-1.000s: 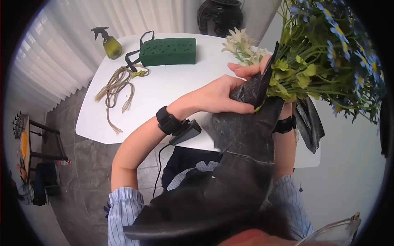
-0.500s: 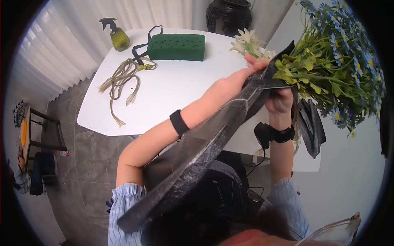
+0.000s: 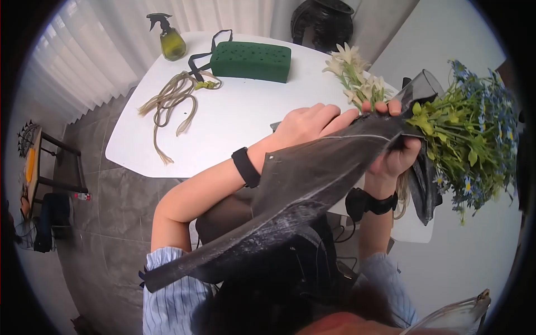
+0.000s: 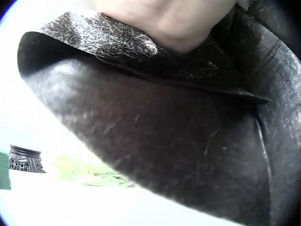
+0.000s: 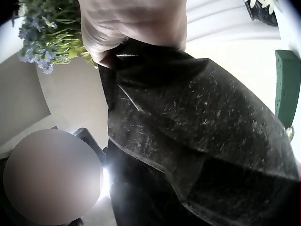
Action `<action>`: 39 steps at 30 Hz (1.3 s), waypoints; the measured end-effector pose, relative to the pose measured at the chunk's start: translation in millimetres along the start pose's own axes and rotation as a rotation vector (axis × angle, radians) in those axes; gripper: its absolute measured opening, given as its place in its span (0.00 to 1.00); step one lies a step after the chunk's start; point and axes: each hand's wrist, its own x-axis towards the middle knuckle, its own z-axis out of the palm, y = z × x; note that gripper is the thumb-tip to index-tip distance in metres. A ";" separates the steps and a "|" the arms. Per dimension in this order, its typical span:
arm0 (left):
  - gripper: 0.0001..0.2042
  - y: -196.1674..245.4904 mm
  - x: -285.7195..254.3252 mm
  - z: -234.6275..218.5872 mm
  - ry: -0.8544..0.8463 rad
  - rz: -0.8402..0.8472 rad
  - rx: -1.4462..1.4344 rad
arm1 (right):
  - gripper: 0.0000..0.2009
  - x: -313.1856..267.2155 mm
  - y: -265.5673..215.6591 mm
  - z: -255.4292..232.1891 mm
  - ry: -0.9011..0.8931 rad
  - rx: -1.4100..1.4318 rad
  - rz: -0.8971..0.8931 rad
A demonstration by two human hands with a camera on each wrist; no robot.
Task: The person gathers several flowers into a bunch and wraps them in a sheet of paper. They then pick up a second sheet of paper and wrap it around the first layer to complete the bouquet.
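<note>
A bunch of blue artificial daisies (image 3: 466, 120) with green leaves sticks out of black wrapping paper (image 3: 312, 178), at the right of the head view. My right hand (image 3: 399, 156) grips the gathered neck of the paper just below the leaves, its fingertips showing over the far side. My left hand (image 3: 312, 123) holds the paper's far edge with bent fingers; its thumb is hidden by the paper. In the left wrist view, a rough-textured fold of paper (image 4: 108, 37) runs under the hand. The loose paper end slants down across the left forearm towards the lap.
On the white table (image 3: 145, 131) lie cord strands (image 3: 173, 100), a green foam block (image 3: 251, 61) with a dark strap, and white lilies (image 3: 357, 72). A spray bottle (image 3: 173, 44) stands at the far left corner. A dark ornate pot (image 3: 322, 25) is behind the table.
The left hand has slid back from the neck along the paper's far edge. The loose paper has swung left over the forearm, and the flowers have tilted further down to the right.
</note>
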 end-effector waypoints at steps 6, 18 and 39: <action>0.10 1.5 -4.1 -27.0 -0.483 -0.411 -0.595 | 0.11 9.1 -21.9 -6.5 -0.443 0.244 -0.006; 0.10 -17.8 -6.0 -3.4 0.285 0.188 0.446 | 0.10 10.2 -23.1 -30.5 -0.488 0.307 -0.099; 0.41 -24.2 13.9 -24.4 -0.910 -0.530 -1.313 | 0.11 75.4 0.3 -25.0 -1.318 0.597 -0.021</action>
